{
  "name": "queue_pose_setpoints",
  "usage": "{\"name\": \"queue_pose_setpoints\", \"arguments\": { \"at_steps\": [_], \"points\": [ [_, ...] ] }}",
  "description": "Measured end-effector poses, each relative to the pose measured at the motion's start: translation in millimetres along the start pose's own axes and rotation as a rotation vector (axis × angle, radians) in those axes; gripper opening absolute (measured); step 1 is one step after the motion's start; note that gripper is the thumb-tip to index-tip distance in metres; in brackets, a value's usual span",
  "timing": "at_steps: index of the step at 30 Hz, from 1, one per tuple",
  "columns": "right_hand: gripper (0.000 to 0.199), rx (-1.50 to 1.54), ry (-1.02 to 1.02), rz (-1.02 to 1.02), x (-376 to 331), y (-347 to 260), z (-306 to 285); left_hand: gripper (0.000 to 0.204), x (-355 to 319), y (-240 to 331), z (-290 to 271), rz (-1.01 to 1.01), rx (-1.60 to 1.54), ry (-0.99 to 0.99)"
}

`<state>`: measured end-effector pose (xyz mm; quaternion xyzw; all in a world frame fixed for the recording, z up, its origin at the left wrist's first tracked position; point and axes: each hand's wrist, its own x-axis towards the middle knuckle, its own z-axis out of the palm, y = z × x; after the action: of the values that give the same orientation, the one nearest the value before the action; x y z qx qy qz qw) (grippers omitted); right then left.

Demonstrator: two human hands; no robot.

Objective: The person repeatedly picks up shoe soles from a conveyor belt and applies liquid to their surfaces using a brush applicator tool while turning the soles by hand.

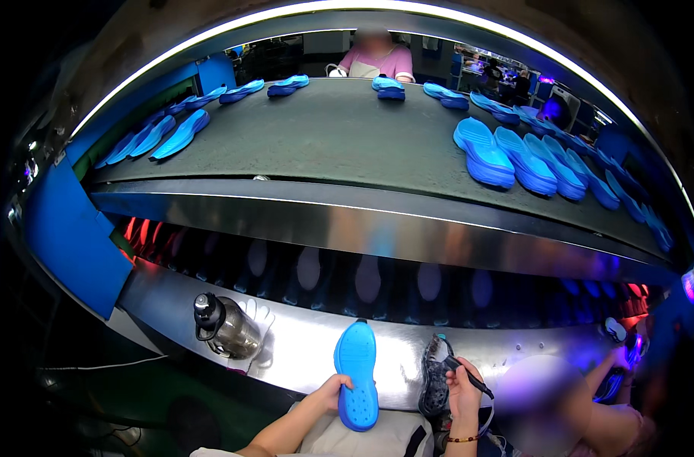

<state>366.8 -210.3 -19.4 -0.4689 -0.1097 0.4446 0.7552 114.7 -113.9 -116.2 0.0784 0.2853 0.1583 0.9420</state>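
Note:
A blue shoe sole (pixel 356 350) stands tilted up in front of me. My left hand (pixel 335 391) grips its left edge, thumb on the upper face, fingers behind it. In my right hand (pixel 462 392) is a brush with a black handle (pixel 478 381). The brush's head points up and left over a dark, stained, sole-shaped tray (pixel 435 387) on the metal ledge. I cannot tell whether the bristles touch the tray. The brush is apart from the sole.
A metal bottle (pixel 236 333) stands on the ledge (pixel 286 365) at left, beside a white glove (pixel 263 316). Blue soles (pixel 484 156) line the upper belt (pixel 324 137). Below, dark soles (pixel 368 278) line a lower level. One person works close at right, another across (pixel 377 57).

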Motion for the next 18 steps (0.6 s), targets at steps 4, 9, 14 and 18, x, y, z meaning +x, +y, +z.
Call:
{"name": "queue_pose_setpoints", "arguments": {
  "at_steps": [4, 9, 14, 18],
  "points": [
    [0.029, 0.057, -0.126, -0.029, -6.1, -8.8, 9.1, 0.080, -20.5, 14.1, 43.0, 0.225, 0.158, -0.290],
    [0.025, 0.050, -0.516, -0.174, -27.7, -38.6, 51.4, 0.107, -33.8, 41.0, 118.9, 0.241, 0.118, -0.386],
    [0.020, 0.001, -0.494, -0.121, 10.3, -37.2, 89.1, 0.101, -13.5, 35.8, 140.9, 0.286, 0.084, -0.413],
    [0.018, 0.010, -0.440, -0.164, 30.8, -40.7, 96.9, 0.099, -14.9, 29.5, 154.2, 0.239, 0.092, -0.530]
  ]
}}
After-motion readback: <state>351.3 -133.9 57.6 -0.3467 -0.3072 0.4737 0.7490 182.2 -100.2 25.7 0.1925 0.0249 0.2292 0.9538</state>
